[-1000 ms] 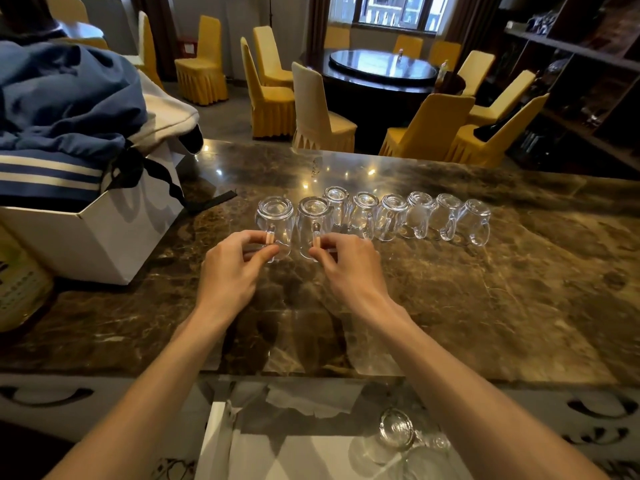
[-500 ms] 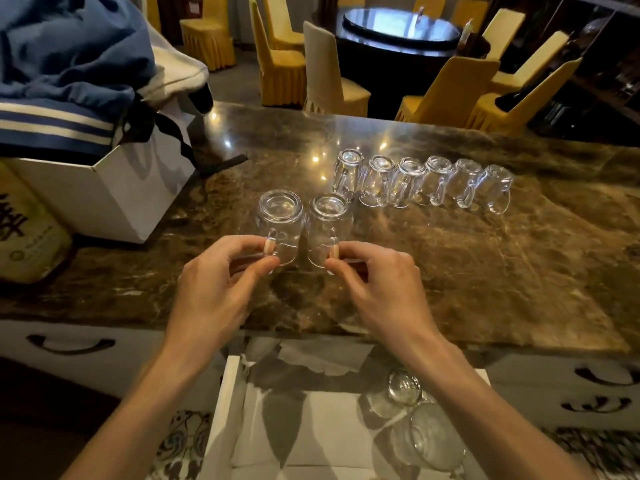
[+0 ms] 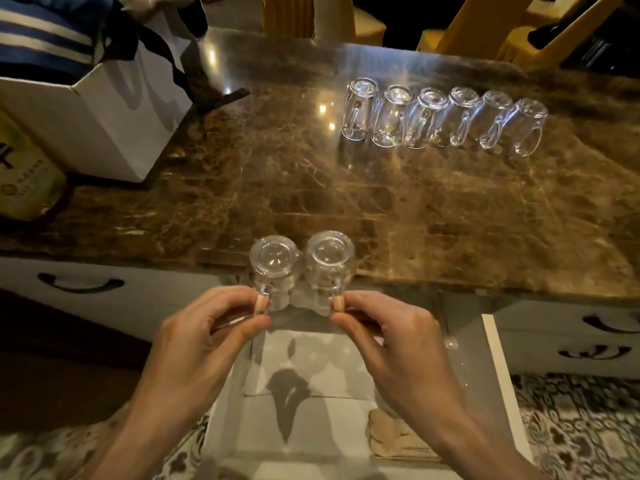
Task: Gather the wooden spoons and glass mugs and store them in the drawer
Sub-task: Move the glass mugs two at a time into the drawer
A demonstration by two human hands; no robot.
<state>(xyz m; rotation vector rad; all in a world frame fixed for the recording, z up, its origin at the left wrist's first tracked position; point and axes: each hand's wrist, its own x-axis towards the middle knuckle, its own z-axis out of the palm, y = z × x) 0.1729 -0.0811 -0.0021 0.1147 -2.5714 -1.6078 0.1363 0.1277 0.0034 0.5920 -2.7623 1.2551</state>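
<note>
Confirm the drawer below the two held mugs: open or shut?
Open. The drawer is pulled out from under the counter edge, its pale lined inside showing, with wooden spoons lying in its near right corner.

Brown veined marble countertop (image 3: 450, 209) was glossy, with ceiling-light glints (image 3: 212, 58) near its far edge. White closed drawer fronts (image 3: 156, 299) below it carried dark curved handles (image 3: 80, 285). Floor (image 3: 581, 420) was patterned tile, possibly floral. Yellow-covered chairs (image 3: 485, 32) stood beyond the counter in dim light.
</note>
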